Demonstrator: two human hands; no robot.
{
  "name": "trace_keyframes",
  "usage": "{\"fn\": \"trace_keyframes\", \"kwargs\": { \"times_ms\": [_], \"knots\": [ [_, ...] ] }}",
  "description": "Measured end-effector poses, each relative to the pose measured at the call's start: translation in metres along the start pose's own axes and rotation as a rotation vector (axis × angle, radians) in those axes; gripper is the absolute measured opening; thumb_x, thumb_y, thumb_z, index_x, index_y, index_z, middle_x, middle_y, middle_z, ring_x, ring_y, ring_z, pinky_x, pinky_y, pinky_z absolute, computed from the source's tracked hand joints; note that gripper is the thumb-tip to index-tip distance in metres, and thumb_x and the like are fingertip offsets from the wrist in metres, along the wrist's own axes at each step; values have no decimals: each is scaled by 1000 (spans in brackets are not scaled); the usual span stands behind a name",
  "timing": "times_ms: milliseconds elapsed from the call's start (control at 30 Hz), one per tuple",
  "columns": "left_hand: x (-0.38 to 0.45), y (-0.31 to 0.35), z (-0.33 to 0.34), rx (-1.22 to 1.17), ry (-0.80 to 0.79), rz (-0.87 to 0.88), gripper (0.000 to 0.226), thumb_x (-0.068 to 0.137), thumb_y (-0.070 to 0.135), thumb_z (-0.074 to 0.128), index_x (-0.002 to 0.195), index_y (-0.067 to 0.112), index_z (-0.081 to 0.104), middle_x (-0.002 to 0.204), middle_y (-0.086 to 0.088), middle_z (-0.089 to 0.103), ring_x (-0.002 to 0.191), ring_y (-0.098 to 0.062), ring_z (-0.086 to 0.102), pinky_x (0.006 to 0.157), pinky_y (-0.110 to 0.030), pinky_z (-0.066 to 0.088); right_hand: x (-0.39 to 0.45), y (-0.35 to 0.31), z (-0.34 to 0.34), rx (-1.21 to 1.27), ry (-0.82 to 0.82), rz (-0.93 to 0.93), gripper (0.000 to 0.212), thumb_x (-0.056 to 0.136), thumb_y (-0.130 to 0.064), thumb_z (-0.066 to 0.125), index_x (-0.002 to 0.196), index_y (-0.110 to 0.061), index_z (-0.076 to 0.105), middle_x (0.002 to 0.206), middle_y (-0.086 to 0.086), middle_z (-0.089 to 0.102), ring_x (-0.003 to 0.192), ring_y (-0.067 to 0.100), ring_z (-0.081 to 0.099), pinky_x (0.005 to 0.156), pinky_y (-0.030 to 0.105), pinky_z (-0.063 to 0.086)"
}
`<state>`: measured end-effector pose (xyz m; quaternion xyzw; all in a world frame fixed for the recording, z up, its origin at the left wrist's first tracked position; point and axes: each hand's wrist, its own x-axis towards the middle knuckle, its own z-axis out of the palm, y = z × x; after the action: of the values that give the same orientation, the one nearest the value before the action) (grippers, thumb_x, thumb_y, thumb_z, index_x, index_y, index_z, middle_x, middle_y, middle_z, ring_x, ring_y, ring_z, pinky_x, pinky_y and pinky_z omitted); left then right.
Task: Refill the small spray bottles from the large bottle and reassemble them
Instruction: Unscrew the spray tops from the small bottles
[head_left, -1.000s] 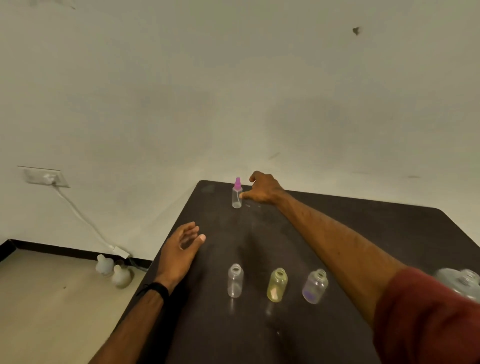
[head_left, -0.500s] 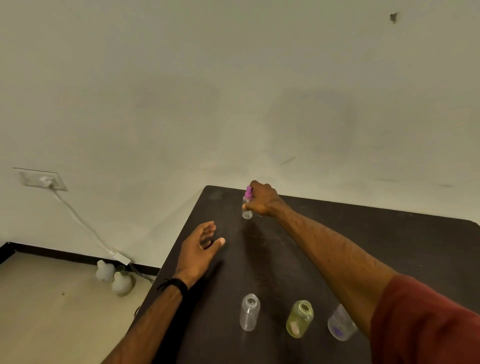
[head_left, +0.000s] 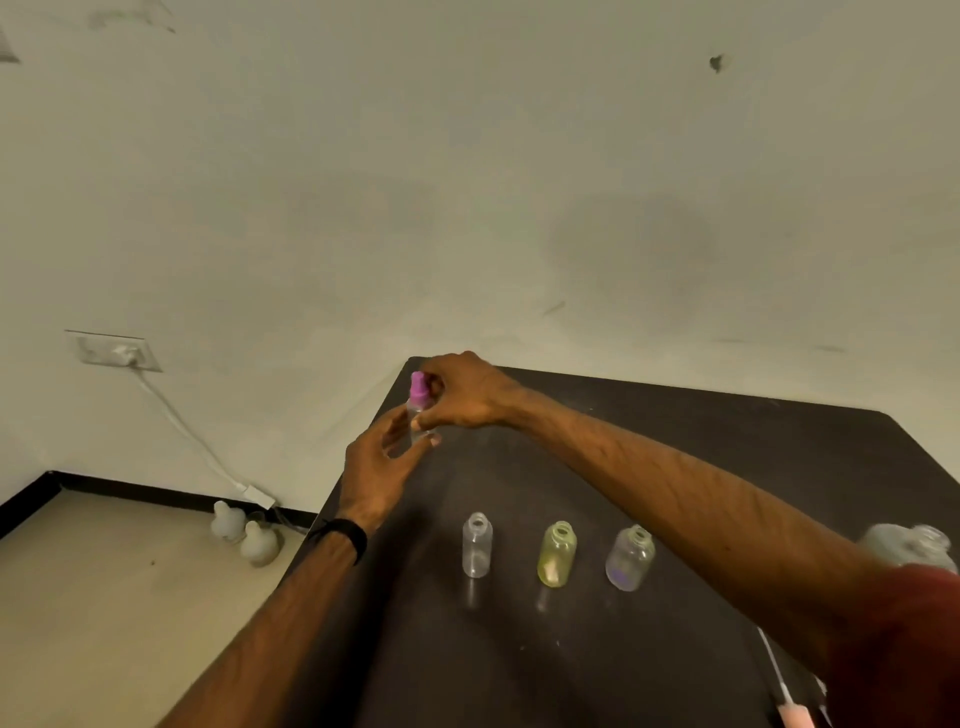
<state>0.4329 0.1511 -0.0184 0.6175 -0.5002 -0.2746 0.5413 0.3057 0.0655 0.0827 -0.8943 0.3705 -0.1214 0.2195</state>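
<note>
A small clear spray bottle with a pink spray top (head_left: 417, 391) is held above the far left corner of the dark table (head_left: 675, 452). My right hand (head_left: 462, 389) grips it at the top. My left hand (head_left: 382, 465) cups its lower body from below, fingers curled around it. Three small open bottles stand in a row nearer to me: a clear one (head_left: 477, 544), a yellow one (head_left: 557, 554) and a purple-tinted one (head_left: 629, 558). The large clear bottle (head_left: 911, 545) peeks out behind my right sleeve at the right edge.
A pink spray head with a white dip tube (head_left: 787, 696) lies at the table's near right. The table's left edge drops to the floor, where two white bottles (head_left: 244, 532) stand by the wall under a socket and cable (head_left: 117, 352).
My right hand closed on the pink-topped bottle and lifted it off the table toward the left. My left hand rose from the table and came up under the bottle.
</note>
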Motion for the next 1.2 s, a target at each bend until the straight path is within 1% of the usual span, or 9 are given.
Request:
{"fn": "trace_keyframes", "kwargs": {
  "times_ms": [100,167,267,367,633,733,967,1100,1200],
  "knots": [
    [-39,5,-9,5,32,-3,47,82,29,79,125,16,66,112,-1,72,105,-12,67,97,-31,53,-31,-23,12,11,-27,-19,32,75,-29,78,95,-14,59,90,0,61,81,15,57,65,24,46],
    [-63,6,-14,21,52,9,34,83,25,77,116,20,68,95,11,72,92,-1,67,85,-17,53,-49,-35,22,17,-57,-28,32,77,-32,78,94,-15,57,89,-2,60,79,14,56,62,21,43],
    [-96,3,-17,8,104,-15,28,84,18,76,111,19,69,84,17,68,85,1,67,68,-8,49,-71,-50,38,-16,-73,-26,37,82,-49,71,90,-14,59,85,-2,60,78,15,58,65,25,48],
    [-123,-1,-19,-18,120,-65,34,80,22,81,111,20,69,88,15,69,88,0,65,76,-15,49,-88,-64,48,-68,-26,-18,41,87,-56,61,84,-15,62,78,-1,61,75,16,61,70,32,53],
    [-172,-9,-7,-3,90,-73,29,75,26,85,100,30,71,85,11,74,83,1,70,70,-14,54,-130,-81,68,-253,-89,45,30,85,-38,71,87,-10,63,82,7,62,76,23,64,75,39,59],
    [-181,-9,0,2,42,-81,29,76,28,85,102,26,72,89,10,75,84,0,70,74,-17,53,-143,-78,67,-300,-97,56,29,84,-37,71,88,-10,63,86,9,63,80,27,65,74,39,59],
    [-192,3,29,-56,-73,-62,25,77,29,84,100,27,73,87,11,76,84,4,70,65,-8,51,-172,-63,46,-410,-179,51,27,88,-32,69,96,-7,68,84,6,60,74,20,60,62,29,48],
    [-196,10,46,-101,-186,-52,28,80,24,82,105,31,70,89,16,76,88,3,71,69,-8,51,-188,-47,37,-421,-273,-2,17,84,-20,71,98,-11,71,95,5,67,82,19,64,68,29,51],
    [-200,11,57,-140,-211,-58,29,80,18,82,103,31,70,87,19,76,87,6,70,71,-7,50,-200,-36,30,-427,-304,-37,24,84,-17,69,108,-15,67,102,6,66,85,18,60,69,29,45]
  ]
}}
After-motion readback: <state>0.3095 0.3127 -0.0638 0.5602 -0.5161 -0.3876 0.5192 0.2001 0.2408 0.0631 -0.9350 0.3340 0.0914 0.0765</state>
